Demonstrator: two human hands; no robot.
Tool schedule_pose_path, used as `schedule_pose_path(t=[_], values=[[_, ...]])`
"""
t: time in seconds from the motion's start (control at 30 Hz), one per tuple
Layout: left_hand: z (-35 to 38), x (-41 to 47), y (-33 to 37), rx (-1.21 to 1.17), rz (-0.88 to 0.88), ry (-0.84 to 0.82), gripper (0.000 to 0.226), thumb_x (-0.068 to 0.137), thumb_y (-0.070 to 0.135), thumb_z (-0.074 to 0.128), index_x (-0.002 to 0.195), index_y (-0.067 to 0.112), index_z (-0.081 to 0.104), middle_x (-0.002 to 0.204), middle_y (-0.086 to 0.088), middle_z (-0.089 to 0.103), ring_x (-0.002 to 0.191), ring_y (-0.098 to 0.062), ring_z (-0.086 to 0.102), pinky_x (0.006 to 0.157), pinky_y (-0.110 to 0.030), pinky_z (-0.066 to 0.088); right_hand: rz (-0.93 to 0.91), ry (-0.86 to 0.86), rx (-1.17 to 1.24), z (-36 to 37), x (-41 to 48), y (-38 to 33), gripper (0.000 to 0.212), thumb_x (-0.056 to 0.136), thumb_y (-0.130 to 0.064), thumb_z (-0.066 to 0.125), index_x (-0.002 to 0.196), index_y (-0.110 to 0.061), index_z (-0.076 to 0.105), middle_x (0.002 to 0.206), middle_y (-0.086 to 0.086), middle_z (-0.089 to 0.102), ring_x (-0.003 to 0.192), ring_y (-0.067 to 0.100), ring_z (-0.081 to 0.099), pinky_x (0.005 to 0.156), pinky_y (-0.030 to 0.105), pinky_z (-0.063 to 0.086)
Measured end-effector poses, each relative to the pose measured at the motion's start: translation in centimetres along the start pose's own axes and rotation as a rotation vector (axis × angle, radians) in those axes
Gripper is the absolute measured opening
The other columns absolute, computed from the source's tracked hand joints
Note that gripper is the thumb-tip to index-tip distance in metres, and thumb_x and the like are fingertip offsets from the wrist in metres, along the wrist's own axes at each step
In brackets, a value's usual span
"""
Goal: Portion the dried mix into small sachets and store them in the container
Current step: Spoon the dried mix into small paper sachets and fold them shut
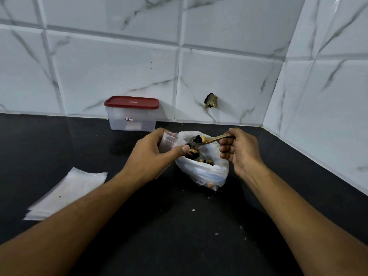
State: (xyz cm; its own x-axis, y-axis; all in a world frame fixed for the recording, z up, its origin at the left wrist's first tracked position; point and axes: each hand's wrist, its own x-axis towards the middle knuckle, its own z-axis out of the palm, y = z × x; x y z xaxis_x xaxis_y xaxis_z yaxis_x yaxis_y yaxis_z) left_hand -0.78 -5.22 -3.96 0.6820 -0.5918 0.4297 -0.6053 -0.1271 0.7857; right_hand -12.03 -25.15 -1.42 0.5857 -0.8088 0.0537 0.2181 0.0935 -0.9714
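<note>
My left hand (153, 154) grips a small clear sachet (168, 142), its mouth held open and facing right. My right hand (241, 150) pinches the handle of a wooden spoon (211, 138) loaded with dark and tan pieces of dried mix, the bowl hovering just right of the sachet's mouth. Below the spoon lies an open white plastic bag (203, 172) with more dried mix (194, 155) inside. A clear container with a red lid (131, 113) stands shut against the back wall, behind and left of my hands.
A stack of flat empty sachets (67, 192) lies on the black counter (179, 236) at the left. Small crumbs dot the counter near the front. Marble-tiled walls close off the back and the right, with a dark hole (211, 100) in the back wall.
</note>
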Motion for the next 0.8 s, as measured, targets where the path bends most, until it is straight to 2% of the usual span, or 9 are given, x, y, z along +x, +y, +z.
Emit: schedule_pose_path(t=[0.2,0.43,0.57,0.73,0.8], values=[[0.0,-0.2,0.1,0.045,-0.01,-0.06,0.065,0.066,0.074,0.068,0.114,0.03,0.066,0.105,0.012,0.072,0.095,-0.005,0.069,0.079,-0.027,0.059,-0.008,-0.074,0.031,0.7,-1.0,-0.4,0.023,0.102,-0.015,0.052,0.085,-0.005,0.065,0.058,0.006,0.063,0.044,0.016,0.053,0.04,0.025,0.043],[0.4,-0.2,-0.2,0.034,-0.012,-0.083,0.04,0.081,0.054,0.08,0.11,0.029,0.066,0.1,0.007,0.073,0.09,-0.009,0.07,0.083,-0.044,0.061,-0.036,-0.157,-0.009,1.5,-1.8,-0.3,0.022,0.104,-0.016,0.052,0.089,-0.006,0.065,0.061,0.007,0.064,0.043,0.016,0.053,0.039,0.025,0.041],[0.5,-0.3,-0.1,0.028,-0.012,-0.079,0.05,0.073,0.066,0.078,0.105,0.029,0.068,0.096,0.006,0.074,0.086,-0.011,0.07,0.08,-0.047,0.06,-0.081,-0.214,-0.073,2.0,-2.3,0.2,0.022,0.104,-0.018,0.055,0.089,-0.006,0.064,0.063,0.009,0.065,0.041,0.017,0.052,0.038,0.023,0.035],[0.7,-0.3,-0.4,0.046,0.003,-0.083,0.034,0.081,0.054,0.081,0.1,0.028,0.068,0.09,0.003,0.073,0.079,-0.012,0.068,0.075,-0.042,0.06,-0.162,-0.426,-0.224,2.2,-3.1,0.5,0.013,0.101,-0.021,0.066,0.094,-0.01,0.069,0.074,0.01,0.071,0.047,0.016,0.059,0.04,0.023,0.036],[0.8,-0.3,-0.5,0.035,0.002,-0.096,0.037,0.079,0.057,0.081,0.099,0.028,0.068,0.09,0.001,0.072,0.079,-0.015,0.068,0.075,-0.043,0.059,-0.165,-0.526,-0.238,2.2,-3.2,0.5,0.005,0.099,-0.017,0.069,0.098,-0.012,0.07,0.078,0.011,0.072,0.05,0.015,0.063,0.04,0.021,0.038]])
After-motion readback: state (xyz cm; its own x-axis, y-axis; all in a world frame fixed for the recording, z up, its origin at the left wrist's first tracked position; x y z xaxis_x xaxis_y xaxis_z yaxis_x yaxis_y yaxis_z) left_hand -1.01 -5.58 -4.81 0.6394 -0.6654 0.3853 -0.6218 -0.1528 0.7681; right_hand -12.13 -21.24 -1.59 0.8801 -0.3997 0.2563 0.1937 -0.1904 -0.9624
